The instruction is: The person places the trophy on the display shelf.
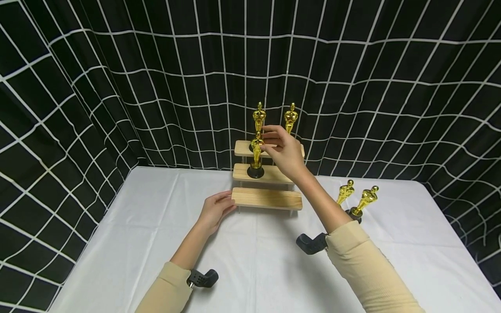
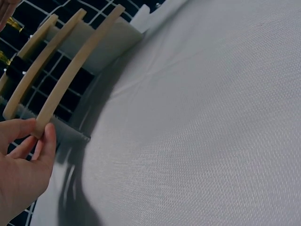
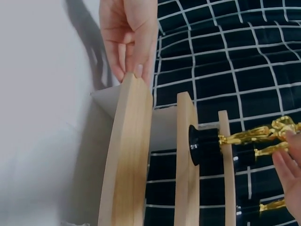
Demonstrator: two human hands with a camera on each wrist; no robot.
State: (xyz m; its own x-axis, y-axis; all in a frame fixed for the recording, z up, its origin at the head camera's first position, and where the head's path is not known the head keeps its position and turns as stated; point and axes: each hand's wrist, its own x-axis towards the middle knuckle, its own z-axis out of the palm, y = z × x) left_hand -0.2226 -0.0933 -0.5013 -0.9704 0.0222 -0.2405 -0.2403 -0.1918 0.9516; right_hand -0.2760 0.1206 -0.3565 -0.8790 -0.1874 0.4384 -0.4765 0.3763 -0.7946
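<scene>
On middle shelf [image 1: 275, 174] of a three-tier wooden stand [image 1: 268, 198]: gold statuette [image 1: 256, 153] with round black base, upright, toward the left end. Pinched at upper body between thumb and fingers of right hand [image 1: 287, 153]; that grip drawn together on the figure. Just behind, on top shelf [image 1: 242, 148], second statuette [image 1: 259, 116]; farther right on the same shelf, partly behind the right hand, third statuette [image 1: 291, 117]. At front, lowest shelf [image 3: 131, 160], held at its left end in a thumb-and-finger pinch by left hand [image 1: 214, 212]. Off to the right of the stand, on white-clothed surface [image 1: 254, 269]: fourth statuette [image 1: 345, 192] and fifth statuette [image 1: 366, 199], close together, partly hidden by right forearm [image 1: 321, 198]. Beige sleeves [image 1: 364, 261] on both arms; black wrist camera [image 1: 312, 244] at each. Behind and along the sides, black curtain [image 1: 211, 56] with white grid lines.
</scene>
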